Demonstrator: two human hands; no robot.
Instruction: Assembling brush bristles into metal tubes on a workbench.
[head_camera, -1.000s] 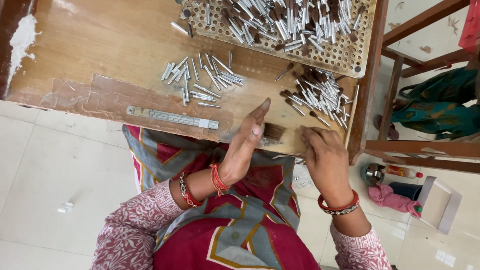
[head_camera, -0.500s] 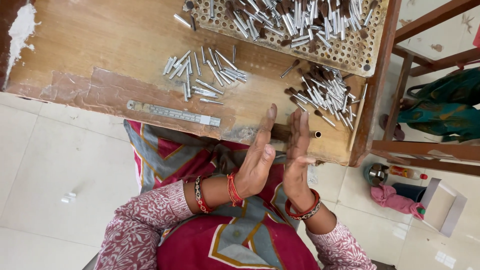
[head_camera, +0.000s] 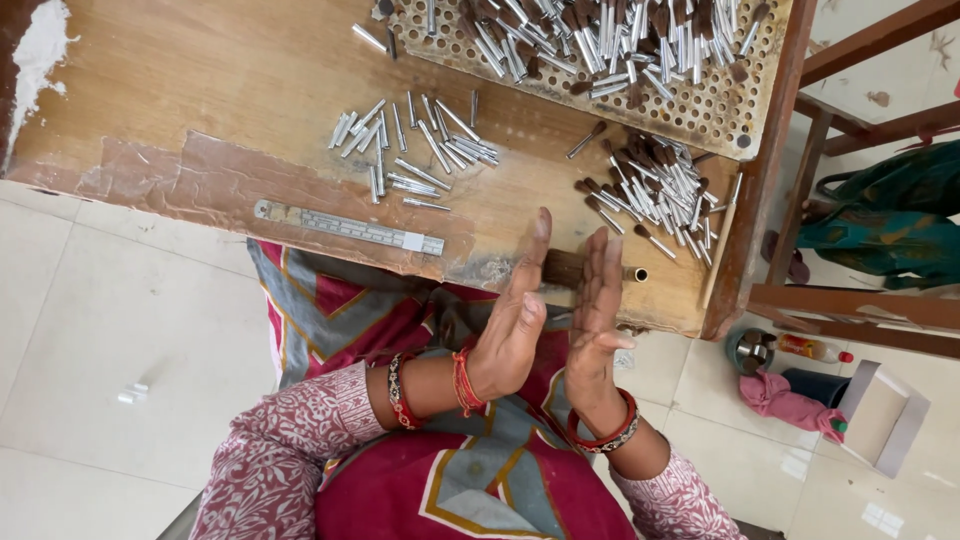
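Between flat open palms, left hand (head_camera: 515, 325) and right hand (head_camera: 597, 315) press a brown bristly bundle (head_camera: 566, 268)

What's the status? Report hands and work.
Left hand and right hand open, palms pressed around brown bundle with metal tube end. Brush heads piled beyond. Nothing blocking.

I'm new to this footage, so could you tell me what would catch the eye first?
The left hand and right hand stand palm to palm at the wooden table's near edge, a brown bundle between them. Beyond lie silver tubes, and a perforated tray heaped with more.
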